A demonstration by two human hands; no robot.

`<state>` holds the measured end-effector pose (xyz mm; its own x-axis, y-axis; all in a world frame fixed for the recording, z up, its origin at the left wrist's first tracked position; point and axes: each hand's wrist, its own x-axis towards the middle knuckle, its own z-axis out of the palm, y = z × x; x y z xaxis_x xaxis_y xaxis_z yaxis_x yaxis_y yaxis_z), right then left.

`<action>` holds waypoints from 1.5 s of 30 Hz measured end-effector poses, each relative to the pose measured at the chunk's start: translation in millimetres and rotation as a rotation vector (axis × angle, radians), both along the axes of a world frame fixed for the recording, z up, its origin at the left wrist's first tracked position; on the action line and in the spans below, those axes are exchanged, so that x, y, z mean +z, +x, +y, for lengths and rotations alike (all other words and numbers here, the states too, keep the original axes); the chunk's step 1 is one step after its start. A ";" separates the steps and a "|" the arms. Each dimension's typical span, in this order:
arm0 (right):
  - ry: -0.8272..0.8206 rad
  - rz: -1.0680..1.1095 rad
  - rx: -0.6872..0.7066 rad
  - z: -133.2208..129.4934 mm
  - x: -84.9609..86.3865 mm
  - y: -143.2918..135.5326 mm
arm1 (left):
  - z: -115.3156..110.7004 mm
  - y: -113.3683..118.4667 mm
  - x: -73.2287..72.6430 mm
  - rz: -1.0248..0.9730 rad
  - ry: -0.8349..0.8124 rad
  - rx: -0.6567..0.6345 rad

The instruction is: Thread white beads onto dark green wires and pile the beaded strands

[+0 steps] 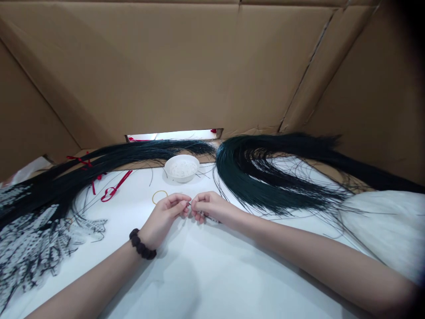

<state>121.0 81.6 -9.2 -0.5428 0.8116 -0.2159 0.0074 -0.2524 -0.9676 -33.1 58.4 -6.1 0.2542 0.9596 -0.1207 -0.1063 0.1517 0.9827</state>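
My left hand (172, 212) is closed in a pinch, thumb against the fingertips, with a tiny dark bit showing between the tips. Facing it and nearly touching is my right hand (212, 207), also pinched. From under its palm a thin black-and-white patterned piece (211, 217) sticks out. What exactly sits between the fingertips is too small to make out. Just beyond the hands stands a white bowl (182, 169) with small whitish bits in it. A yellow rubber band (160, 197) lies beside my left hand.
Dark strands with black-and-white patterned ends (36, 239) lie at left, near red ribbon (116, 186). A curved bundle of dark strands (239, 181) lies at right, by a translucent white plastic heap (385, 226). Cardboard walls (186, 66) enclose the white table (212, 274).
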 end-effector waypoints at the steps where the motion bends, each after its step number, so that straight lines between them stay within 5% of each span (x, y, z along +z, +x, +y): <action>1: 0.000 0.010 0.007 0.5 -0.6 0.6 | 0.1 -0.1 0.0 0.007 0.005 0.005; 29: -0.049 0.059 0.033 4.7 -3.7 3.8 | -1.8 1.6 1.9 0.002 -0.002 0.009; 38: 0.104 -0.005 -0.038 -3.0 -4.4 -2.1 | -1.5 1.4 0.2 0.012 0.016 0.008; 45: -0.008 0.006 0.013 1.7 -0.6 1.2 | -1.1 1.4 -0.4 0.030 0.020 -0.003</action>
